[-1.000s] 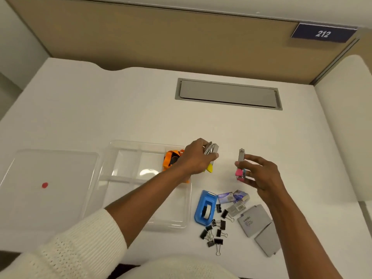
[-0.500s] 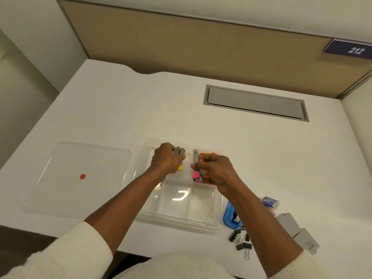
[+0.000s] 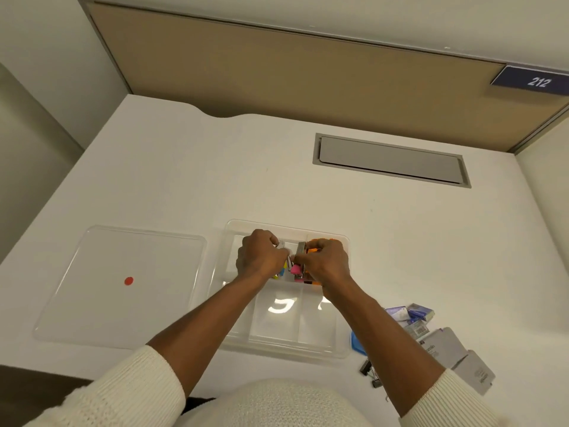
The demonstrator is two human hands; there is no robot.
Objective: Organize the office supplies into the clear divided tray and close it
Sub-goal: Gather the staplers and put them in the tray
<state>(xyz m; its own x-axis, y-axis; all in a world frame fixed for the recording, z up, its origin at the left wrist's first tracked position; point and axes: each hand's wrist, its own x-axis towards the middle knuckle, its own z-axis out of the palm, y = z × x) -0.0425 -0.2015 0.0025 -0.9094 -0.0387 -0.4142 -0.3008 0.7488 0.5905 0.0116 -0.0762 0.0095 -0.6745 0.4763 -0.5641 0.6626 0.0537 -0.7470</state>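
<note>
The clear divided tray (image 3: 277,340) lies at the desk's near middle. Both hands are low over its far compartments. My left hand (image 3: 261,257) is shut on small staplers with yellow and blue ends (image 3: 281,271). My right hand (image 3: 323,261) is shut on a pink-ended stapler (image 3: 297,268) with a metal top. The two hands almost touch. An orange item (image 3: 314,246) sits in the tray's far right compartment, mostly hidden behind my right hand. The tray's clear lid (image 3: 123,285), marked with a red dot, lies flat to the left.
Right of the tray lie small staple boxes (image 3: 412,315), grey cards (image 3: 446,349), a blue tape dispenser (image 3: 357,345) partly hidden by my right arm, and several black binder clips (image 3: 368,369). A grey cable hatch (image 3: 391,160) sits at the back; a partition wall stands behind.
Both hands have moved left from the open desk to over the tray and lowered into its far compartments, still holding the staplers. The camera view has shifted left with them.
</note>
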